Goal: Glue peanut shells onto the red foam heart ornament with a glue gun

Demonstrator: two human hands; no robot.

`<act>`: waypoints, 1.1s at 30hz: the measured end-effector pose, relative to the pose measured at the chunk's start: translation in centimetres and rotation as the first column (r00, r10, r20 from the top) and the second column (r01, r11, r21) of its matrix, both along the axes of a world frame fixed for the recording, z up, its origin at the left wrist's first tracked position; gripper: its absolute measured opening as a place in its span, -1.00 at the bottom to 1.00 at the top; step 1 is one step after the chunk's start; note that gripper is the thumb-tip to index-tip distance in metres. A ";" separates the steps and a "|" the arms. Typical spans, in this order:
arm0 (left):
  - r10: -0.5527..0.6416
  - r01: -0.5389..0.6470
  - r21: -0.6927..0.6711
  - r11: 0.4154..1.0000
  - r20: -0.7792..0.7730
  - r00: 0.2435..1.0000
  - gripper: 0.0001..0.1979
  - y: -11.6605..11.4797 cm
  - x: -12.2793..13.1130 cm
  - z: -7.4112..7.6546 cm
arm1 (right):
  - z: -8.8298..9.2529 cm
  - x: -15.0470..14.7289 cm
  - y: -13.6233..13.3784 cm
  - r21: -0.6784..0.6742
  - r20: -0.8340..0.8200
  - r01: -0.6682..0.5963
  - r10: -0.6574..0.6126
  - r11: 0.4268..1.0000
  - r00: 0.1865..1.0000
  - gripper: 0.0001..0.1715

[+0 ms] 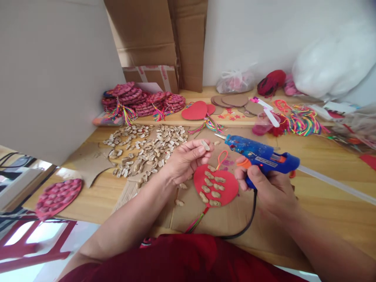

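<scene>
Right now the left hand (188, 158) pinches a peanut shell (205, 145), thumb and fingers closed on its edges, pale inside showing. The right hand (270, 188) has its fingers wrapped around the handle of a blue glue gun (249, 152), whose nozzle points toward the left hand, apart from the shell. A glue stick (335, 183) juts from the gun's back. Between and below the hands, a red heart (230, 182) lies on cardboard (182, 217) over the wooden tabletop (331, 164). It bears peanut shells in slanting rows, with an orange loop (222, 158) above and a tassel (197, 222) below. Loose shells (170, 137) spread beyond the left arm.
</scene>
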State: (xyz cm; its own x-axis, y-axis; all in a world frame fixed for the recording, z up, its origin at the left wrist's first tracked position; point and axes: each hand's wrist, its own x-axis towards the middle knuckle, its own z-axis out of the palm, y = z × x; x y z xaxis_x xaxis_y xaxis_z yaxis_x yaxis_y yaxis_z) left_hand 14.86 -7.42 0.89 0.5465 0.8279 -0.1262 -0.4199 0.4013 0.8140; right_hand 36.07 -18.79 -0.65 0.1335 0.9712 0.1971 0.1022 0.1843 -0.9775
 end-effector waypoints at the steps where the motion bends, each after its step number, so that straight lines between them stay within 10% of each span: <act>1: -0.007 0.007 -0.004 1.000 0.003 1.000 -0.56 0.0 -0.1 0.0 | 0.0 0.0 -0.1 -0.004 0.025 0.018 -0.018 1.000 1.000 -0.67; 33: -0.016 0.023 0.096 0.995 -0.077 0.997 -0.60 1.0 -0.7 -0.7 | 0.6 0.0 -0.2 0.043 0.070 -0.050 0.047 0.998 0.996 -0.81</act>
